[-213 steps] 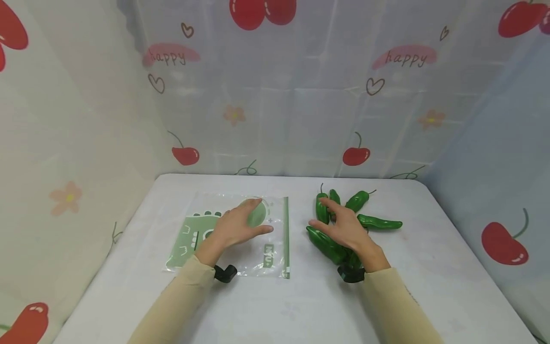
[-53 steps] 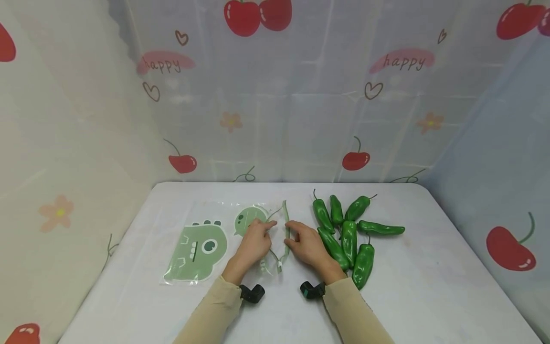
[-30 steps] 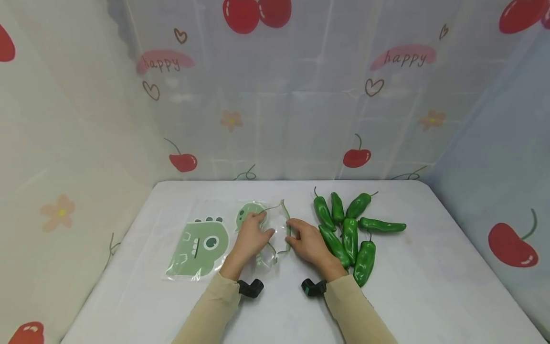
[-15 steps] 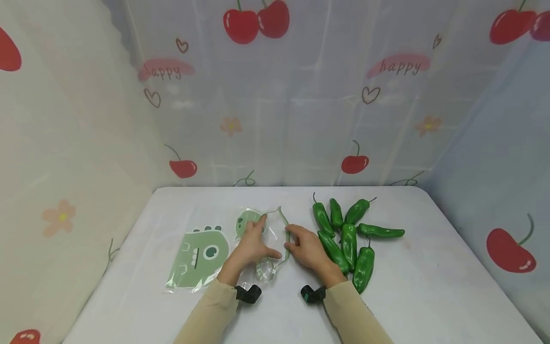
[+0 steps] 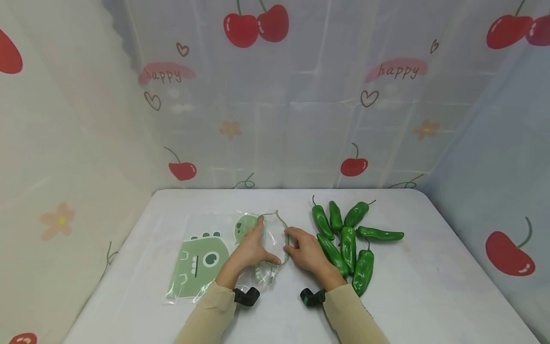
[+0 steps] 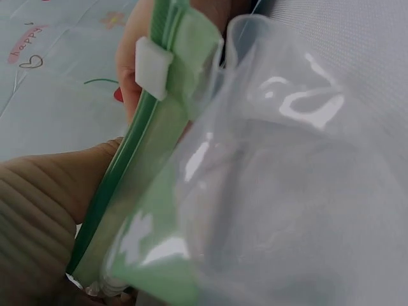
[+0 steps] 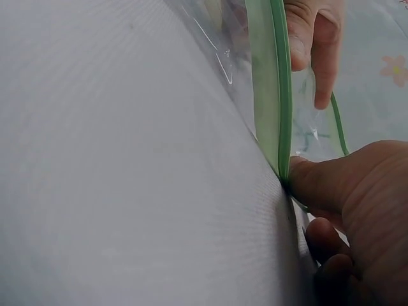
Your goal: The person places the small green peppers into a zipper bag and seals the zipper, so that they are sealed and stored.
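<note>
On the worktop [image 5: 429,296] before you, the bag [image 5: 204,260] lies with its long axis running left to right, its body to your left and its parted mouth between your hands. Your right hand [image 5: 307,251] has its grip on the right rim [image 7: 271,95], pinched between thumb and fingers. Your left hand [image 5: 247,252] pinches nothing that you can make out: its thumb and forefinger spread wide against the left side of the mouth. The white slider [image 6: 153,68] sits on the green strip.

Seven peppers [image 5: 348,249] lie to the right of the mouth, and the coming move seems to turn on that line: mouth, right hand, peppers, in order from left to right. Your right hand is clearly the nearer one. The closest pepper [image 5: 332,255] lies just beside it, its long axis slanting from far left to near right.
</note>
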Action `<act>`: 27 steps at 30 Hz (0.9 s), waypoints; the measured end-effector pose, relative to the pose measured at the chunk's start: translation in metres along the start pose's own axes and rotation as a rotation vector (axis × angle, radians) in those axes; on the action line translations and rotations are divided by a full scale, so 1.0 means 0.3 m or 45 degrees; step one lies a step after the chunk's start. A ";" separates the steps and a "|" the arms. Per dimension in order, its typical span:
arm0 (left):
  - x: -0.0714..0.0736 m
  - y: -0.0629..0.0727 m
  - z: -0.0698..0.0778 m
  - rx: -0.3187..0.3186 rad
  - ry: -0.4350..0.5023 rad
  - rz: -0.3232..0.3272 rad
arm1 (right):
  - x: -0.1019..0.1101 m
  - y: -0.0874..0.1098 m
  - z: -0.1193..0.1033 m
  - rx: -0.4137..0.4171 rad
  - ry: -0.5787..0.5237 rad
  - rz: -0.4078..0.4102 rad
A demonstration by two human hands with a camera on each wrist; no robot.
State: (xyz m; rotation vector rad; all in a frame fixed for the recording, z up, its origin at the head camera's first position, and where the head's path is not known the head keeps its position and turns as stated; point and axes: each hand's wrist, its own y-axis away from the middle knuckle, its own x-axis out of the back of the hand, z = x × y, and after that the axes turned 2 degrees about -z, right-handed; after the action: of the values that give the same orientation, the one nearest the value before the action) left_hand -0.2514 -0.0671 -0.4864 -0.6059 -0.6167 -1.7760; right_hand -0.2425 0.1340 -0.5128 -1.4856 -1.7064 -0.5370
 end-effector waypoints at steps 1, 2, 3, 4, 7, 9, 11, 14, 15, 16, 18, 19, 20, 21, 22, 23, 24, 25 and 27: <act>0.000 0.000 0.000 -0.001 0.000 0.000 | 0.000 0.000 0.001 -0.001 0.002 -0.001; 0.001 0.000 0.000 -0.001 -0.002 0.000 | -0.001 0.000 0.002 -0.001 -0.001 -0.002; 0.001 0.000 0.001 0.000 0.003 -0.003 | -0.001 0.000 0.003 0.000 -0.003 -0.003; 0.002 0.000 0.001 -0.002 0.005 -0.006 | -0.002 0.001 0.003 0.001 -0.004 -0.004; 0.003 0.000 0.002 -0.010 0.009 -0.012 | -0.002 0.000 0.006 0.012 -0.004 -0.006; 0.004 0.001 0.003 -0.017 0.013 -0.017 | -0.001 0.000 0.006 0.020 0.002 -0.009; 0.006 0.001 0.002 -0.027 0.008 -0.017 | 0.000 0.001 0.005 0.025 0.004 -0.010; 0.009 0.003 0.001 -0.035 -0.007 -0.020 | 0.001 0.001 0.003 0.025 0.000 -0.010; 0.011 0.003 0.000 -0.038 -0.014 -0.021 | 0.001 0.000 0.003 0.028 -0.001 -0.009; 0.012 0.004 -0.001 -0.037 -0.017 -0.021 | 0.002 0.000 0.002 0.027 -0.003 -0.008; 0.014 0.006 -0.002 -0.033 -0.016 -0.026 | 0.001 0.000 0.002 0.027 -0.002 -0.008; 0.015 0.007 -0.003 -0.029 -0.010 -0.031 | 0.001 0.000 0.002 0.029 -0.001 -0.007; 0.015 0.007 -0.003 -0.025 0.004 -0.039 | 0.001 0.000 0.001 0.027 0.000 -0.007; 0.015 0.007 -0.004 -0.023 0.015 -0.046 | 0.001 0.000 0.001 0.026 0.001 -0.007; 0.015 0.007 -0.004 -0.023 0.026 -0.054 | 0.001 0.000 0.000 0.023 0.001 -0.009; 0.015 0.007 -0.004 -0.019 0.037 -0.061 | 0.002 0.000 0.000 0.018 0.000 -0.011; 0.014 0.007 -0.003 -0.014 0.044 -0.067 | 0.002 0.000 -0.001 0.014 0.000 -0.013; 0.013 0.007 -0.003 -0.009 0.050 -0.072 | 0.002 0.000 -0.001 0.013 0.000 -0.016; 0.012 0.008 -0.002 -0.005 0.046 -0.076 | 0.001 0.000 -0.002 0.006 0.002 -0.021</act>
State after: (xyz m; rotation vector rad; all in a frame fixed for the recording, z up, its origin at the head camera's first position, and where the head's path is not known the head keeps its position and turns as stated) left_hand -0.2502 -0.0706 -0.4843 -0.5619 -0.6118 -1.8403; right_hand -0.2423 0.1338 -0.5121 -1.4684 -1.7186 -0.5420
